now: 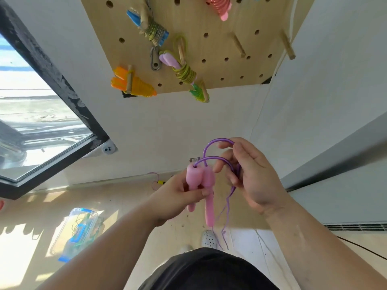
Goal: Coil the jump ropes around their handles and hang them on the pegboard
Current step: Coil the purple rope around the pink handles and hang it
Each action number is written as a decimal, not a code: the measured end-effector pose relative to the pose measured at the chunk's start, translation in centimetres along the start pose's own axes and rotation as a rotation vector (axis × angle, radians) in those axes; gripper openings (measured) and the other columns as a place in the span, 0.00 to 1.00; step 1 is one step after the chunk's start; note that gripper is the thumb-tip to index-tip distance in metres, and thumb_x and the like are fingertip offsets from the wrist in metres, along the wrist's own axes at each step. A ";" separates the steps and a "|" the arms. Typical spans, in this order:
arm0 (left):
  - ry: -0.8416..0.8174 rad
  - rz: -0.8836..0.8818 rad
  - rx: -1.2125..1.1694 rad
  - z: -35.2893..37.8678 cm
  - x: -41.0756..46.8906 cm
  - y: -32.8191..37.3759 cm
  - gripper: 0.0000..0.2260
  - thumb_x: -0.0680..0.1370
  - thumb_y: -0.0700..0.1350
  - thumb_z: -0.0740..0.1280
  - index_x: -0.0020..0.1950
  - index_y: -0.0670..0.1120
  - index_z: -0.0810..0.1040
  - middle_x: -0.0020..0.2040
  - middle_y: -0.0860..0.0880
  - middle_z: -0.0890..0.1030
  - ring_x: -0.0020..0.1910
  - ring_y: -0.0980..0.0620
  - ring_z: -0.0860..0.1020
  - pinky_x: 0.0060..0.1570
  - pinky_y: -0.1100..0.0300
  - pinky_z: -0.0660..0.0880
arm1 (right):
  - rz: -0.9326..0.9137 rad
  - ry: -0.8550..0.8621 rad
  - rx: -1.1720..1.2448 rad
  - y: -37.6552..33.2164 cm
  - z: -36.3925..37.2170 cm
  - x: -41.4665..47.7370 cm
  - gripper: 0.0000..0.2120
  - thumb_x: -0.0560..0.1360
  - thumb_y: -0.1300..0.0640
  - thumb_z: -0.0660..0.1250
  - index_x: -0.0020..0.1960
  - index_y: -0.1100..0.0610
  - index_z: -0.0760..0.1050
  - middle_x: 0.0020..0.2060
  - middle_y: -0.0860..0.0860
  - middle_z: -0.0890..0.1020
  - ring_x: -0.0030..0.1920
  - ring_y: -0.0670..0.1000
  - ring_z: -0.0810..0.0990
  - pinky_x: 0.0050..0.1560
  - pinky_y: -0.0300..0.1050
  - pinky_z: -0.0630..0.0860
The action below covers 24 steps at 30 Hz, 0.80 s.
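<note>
Coiling looks barely begun. Well below the pegboard (219, 66), the left hand (178, 197) grips the two pink handles (202, 181) side by side, its fingers and thumb curled round their lower halves. One handle sticks out further below the fist than the other. The purple cord (217, 140) leaves the handle tops in two arches and runs to the right hand (255, 176), which pinches it between thumb and curled fingers. From there the slack drops away from the pegboard in thin strands towards the floor.

The handles look like soft foam: light, slightly squashy and easy to grip, so a firm squeeze at mid-length should keep the pair from twisting apart. The cord looks like smooth, springy plastic. It holds its arch rather than going limp, so it is likely to slip and unwind unless each turn is pulled tight. The best grip is probably close to the handles, feeding short lengths, with the last turn tucked under.

Four finished bundles hang on the pegboard: an orange rope (134, 84) at its lower left corner, a green-corded one (185, 73) near its lower middle, a blue-handled one (155, 30) higher up, and a pink one (219, 7) at its top edge. Two bare wooden pegs (239, 46) on its right side look free.
</note>
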<state>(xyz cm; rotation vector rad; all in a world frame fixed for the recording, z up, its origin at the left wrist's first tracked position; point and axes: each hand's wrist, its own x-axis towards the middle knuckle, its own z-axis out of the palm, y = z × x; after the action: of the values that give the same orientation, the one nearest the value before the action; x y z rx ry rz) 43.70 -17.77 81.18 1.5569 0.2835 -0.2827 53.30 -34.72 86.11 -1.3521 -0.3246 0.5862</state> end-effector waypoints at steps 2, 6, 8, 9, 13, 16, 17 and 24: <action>-0.066 -0.008 -0.091 0.2 -0.5 -0.2 0.17 0.75 0.45 0.71 0.64 0.46 0.79 0.56 0.45 0.85 0.58 0.48 0.83 0.57 0.41 0.80 | 0.018 -0.004 0.009 -0.4 0.7 -0.5 0.15 0.86 0.57 0.51 0.53 0.56 0.76 0.38 0.59 0.82 0.27 0.52 0.63 0.30 0.43 0.61; -0.072 -0.045 -0.157 0.4 -0.9 -1.0 0.16 0.76 0.45 0.68 0.63 0.44 0.78 0.52 0.43 0.86 0.57 0.38 0.82 0.51 0.49 0.78 | 0.040 -0.015 -0.050 -0.6 2.0 -1.8 0.12 0.86 0.60 0.51 0.49 0.59 0.70 0.38 0.62 0.83 0.28 0.54 0.64 0.30 0.43 0.64; -0.050 -0.085 -0.104 0.1 -1.3 -1.2 0.16 0.74 0.46 0.68 0.61 0.46 0.78 0.47 0.45 0.85 0.50 0.45 0.83 0.48 0.56 0.74 | 0.032 -0.005 -0.090 -0.6 2.0 -2.2 0.11 0.85 0.61 0.51 0.47 0.62 0.68 0.38 0.64 0.83 0.29 0.54 0.67 0.31 0.43 0.68; -0.052 -0.094 -0.068 -0.1 -1.4 -1.4 0.16 0.73 0.46 0.69 0.60 0.46 0.78 0.46 0.46 0.85 0.48 0.49 0.83 0.48 0.58 0.73 | 0.030 0.008 -0.117 -0.7 1.8 -2.3 0.10 0.83 0.61 0.52 0.46 0.63 0.68 0.37 0.64 0.83 0.29 0.55 0.69 0.31 0.44 0.69; -0.040 -0.089 0.020 -1.2 -2.1 -1.8 0.14 0.76 0.34 0.66 0.58 0.48 0.73 0.42 0.47 0.82 0.41 0.52 0.82 0.40 0.64 0.74 | 0.110 0.068 -0.279 -0.5 0.9 -2.2 0.11 0.82 0.64 0.54 0.43 0.62 0.70 0.34 0.60 0.82 0.32 0.55 0.76 0.35 0.47 0.74; 0.034 -0.085 0.088 -1.6 -2.3 -2.0 0.19 0.69 0.39 0.66 0.57 0.54 0.73 0.43 0.48 0.76 0.40 0.50 0.76 0.40 0.54 0.73 | 0.145 0.029 -0.456 0.0 0.5 -2.2 0.09 0.84 0.56 0.60 0.48 0.56 0.76 0.31 0.55 0.78 0.33 0.51 0.77 0.36 0.46 0.75; 0.054 -0.089 0.095 -1.6 -2.2 -2.2 0.19 0.67 0.40 0.66 0.57 0.54 0.73 0.44 0.48 0.75 0.40 0.50 0.74 0.39 0.52 0.71 | 0.137 0.003 -0.508 0.2 0.3 -2.3 0.08 0.83 0.53 0.61 0.53 0.50 0.79 0.31 0.54 0.78 0.32 0.50 0.76 0.36 0.44 0.75; 0.200 0.032 -0.088 0.5 -2.3 -0.6 0.22 0.64 0.37 0.69 0.56 0.51 0.75 0.42 0.43 0.75 0.38 0.45 0.75 0.35 0.55 0.73 | -0.003 -0.181 -0.764 0.6 0.1 -3.4 0.12 0.85 0.48 0.58 0.48 0.42 0.78 0.28 0.40 0.72 0.31 0.42 0.70 0.38 0.41 0.68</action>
<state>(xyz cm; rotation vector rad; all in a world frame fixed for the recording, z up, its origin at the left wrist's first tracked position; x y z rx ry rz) 41.35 -18.28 81.37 1.5027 0.4217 -0.0881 50.34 -36.51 85.97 -2.0308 -0.7486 0.6088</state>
